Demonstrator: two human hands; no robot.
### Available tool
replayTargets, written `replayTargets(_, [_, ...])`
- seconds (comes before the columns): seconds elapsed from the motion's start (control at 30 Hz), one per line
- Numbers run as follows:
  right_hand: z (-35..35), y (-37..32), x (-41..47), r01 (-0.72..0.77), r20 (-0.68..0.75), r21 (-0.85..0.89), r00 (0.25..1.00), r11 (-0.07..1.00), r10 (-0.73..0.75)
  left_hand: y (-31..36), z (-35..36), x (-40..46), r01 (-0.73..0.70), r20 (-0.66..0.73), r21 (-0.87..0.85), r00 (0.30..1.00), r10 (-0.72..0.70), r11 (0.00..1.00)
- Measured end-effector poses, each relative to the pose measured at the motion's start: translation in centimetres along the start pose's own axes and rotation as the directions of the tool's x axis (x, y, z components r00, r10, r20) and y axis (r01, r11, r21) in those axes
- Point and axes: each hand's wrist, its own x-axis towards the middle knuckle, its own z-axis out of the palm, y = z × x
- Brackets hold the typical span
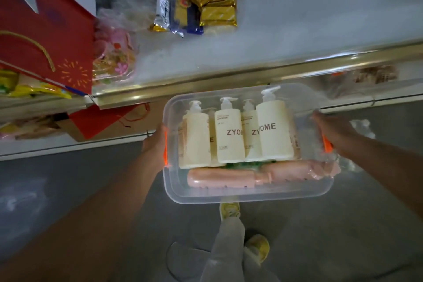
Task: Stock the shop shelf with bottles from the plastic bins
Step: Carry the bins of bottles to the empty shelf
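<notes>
1. Both forearms reach in from the bottom corners. The left hand (153, 144) grips the left end of the bin (247, 194), fingers curled round an orange handle (165, 146); the right hand (333, 131) grips the right end the same way.
2. Held between the hands, the bin hangs in the air over the floor (68, 190), just in front of the shelf (286, 30) edge and below it.
3. Inside it lie cream pump bottles (230, 135) marked ZYOME, side by side and overlapping, with pink bottles (219, 177) across the near side.
4. Risk, as I judge it: the bottles lie loose, so tilting the bin while lifting could slide them to one end and shift the load in the grip.
5. Its far rim could also catch the metal lip (229, 80) of the shelf if raised too close.
6. Foil packets (215, 4) and a red box (45, 18) already sit on the shelf; the right part looks free.
</notes>
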Motion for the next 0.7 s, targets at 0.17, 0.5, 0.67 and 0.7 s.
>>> replayTargets(0.17, [0.3, -0.8, 1.0, -0.009, 0.022, -0.015, 1.0, 1.0, 0.009, 0.2, 0.4, 0.2, -0.008, -0.063, 0.008, 0.998, 0.009, 1.0])
replayTargets(0.5, [0.0, -1.8, 1.8, -0.091, 0.142, -0.06, 0.985, 0.994, 0.099, 0.4, 0.2, 1.6, 0.032, -0.018, 0.035, 0.999, -0.032, 0.999])
replayTargets(0.67, [0.5, -2.0, 2.0, -0.085, 0.112, -0.103, 0.989, 0.991, 0.096, 0.4, 0.3, 2.1, 0.016, -0.025, 0.067, 1.0, -0.014, 0.998])
replayTargets(0.7, [0.6, -2.0, 2.1, -0.075, 0.104, -0.116, 0.991, 0.99, 0.087, 0.4, 0.4, 2.1, 0.007, -0.025, 0.074, 1.0, -0.005, 0.997])
